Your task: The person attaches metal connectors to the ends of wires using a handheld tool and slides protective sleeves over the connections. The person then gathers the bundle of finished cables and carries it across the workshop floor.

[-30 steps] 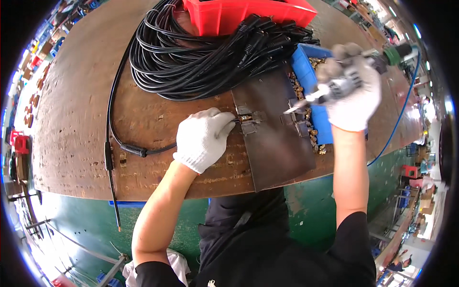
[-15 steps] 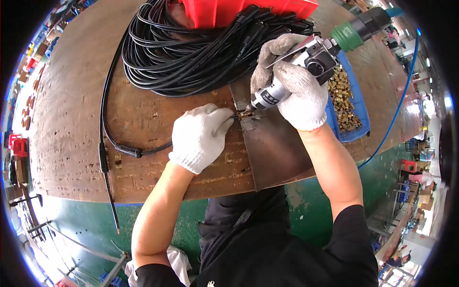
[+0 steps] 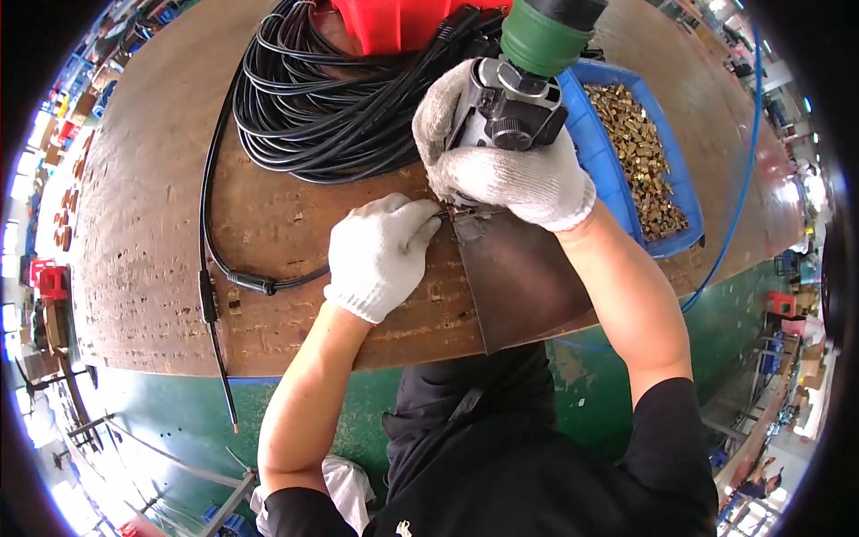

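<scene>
My left hand (image 3: 376,255), in a white glove, pinches the end of a black cable (image 3: 208,206) at the edge of a dark metal plate (image 3: 519,277). My right hand (image 3: 510,166), also gloved, grips a grey and green power screwdriver (image 3: 523,85) held upright over that same spot, its tip hidden under the hand. A small brass part sits where the cable end meets the plate. The cable runs left across the brown worktable (image 3: 152,233) from a big coil of black cable (image 3: 331,98).
A blue tray (image 3: 582,125) filled with several brass fittings (image 3: 640,152) lies right of the tool. A red bin (image 3: 403,22) stands behind the coil. A blue hose (image 3: 747,188) curves along the table's right edge. Green floor lies below.
My right hand has swung the screwdriver from the blue tray leftward and upright over the cable end. My left hand has stayed put.
</scene>
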`<state>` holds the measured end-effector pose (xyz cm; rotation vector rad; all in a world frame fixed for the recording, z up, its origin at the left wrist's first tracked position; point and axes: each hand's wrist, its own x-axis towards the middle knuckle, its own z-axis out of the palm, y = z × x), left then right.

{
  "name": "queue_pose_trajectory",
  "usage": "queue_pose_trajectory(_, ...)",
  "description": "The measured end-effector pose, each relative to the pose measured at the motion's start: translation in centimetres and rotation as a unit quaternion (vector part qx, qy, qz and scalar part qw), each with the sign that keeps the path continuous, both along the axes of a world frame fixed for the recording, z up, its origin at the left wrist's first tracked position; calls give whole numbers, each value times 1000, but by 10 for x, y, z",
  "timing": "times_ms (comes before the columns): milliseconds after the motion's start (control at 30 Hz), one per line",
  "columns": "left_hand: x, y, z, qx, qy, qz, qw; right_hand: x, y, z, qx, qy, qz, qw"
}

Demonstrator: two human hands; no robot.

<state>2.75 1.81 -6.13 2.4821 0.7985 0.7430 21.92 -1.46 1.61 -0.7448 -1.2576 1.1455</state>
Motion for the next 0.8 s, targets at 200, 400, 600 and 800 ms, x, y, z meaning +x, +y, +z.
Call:
queue_pose_trajectory(200,3,0,3,1,33,15,999,-3,-4,-13,34,-46,-106,993)
queue_pose_trajectory(400,1,1,3,0,54,15,998,-4,-6,-14,40,-65,-117,990)
queue_pose_trajectory(600,1,0,0,-6,26,16,1000,-7,-10,-6,27,-103,-121,987)
queue_pose_trajectory(800,1,0,-1,3,17,11,1000,-13,-11,-3,5,-6,-170,985)
